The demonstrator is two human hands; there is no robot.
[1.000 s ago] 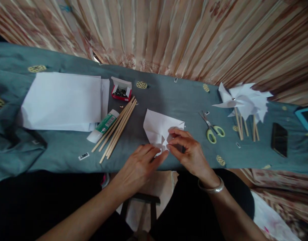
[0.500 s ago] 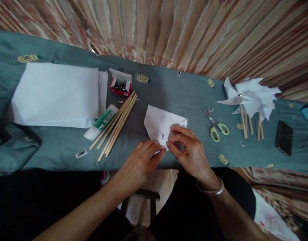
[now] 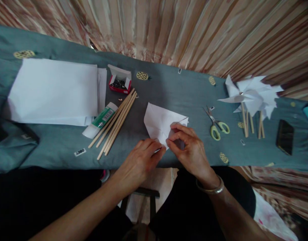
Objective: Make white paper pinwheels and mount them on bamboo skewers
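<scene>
A white sheet of paper [image 3: 160, 117] with cuts and creases lies on the cloth in front of me. My left hand [image 3: 145, 155] pinches its near left edge between thumb and fingers. On the near right side, my right hand [image 3: 187, 145] grips the same paper, thumb and fingertips pressed together. A cut line shows between the two hands, close to the paper's middle. The fingers cover the near corner, so its exact shape is hidden.
To the left are a stack of white paper [image 3: 55, 92], an eraser [image 3: 101, 119], wooden sticks [image 3: 116, 127] and a red box [image 3: 120, 83] of small metal pins. On the right lie scissors [image 3: 216, 127], paper pinwheels [image 3: 251, 93] and a dark phone [image 3: 285, 137].
The small gap in the paper between my hands has narrowed to a thin line. Both hands keep their hold in nearly the same place, and the view has shifted slightly.
</scene>
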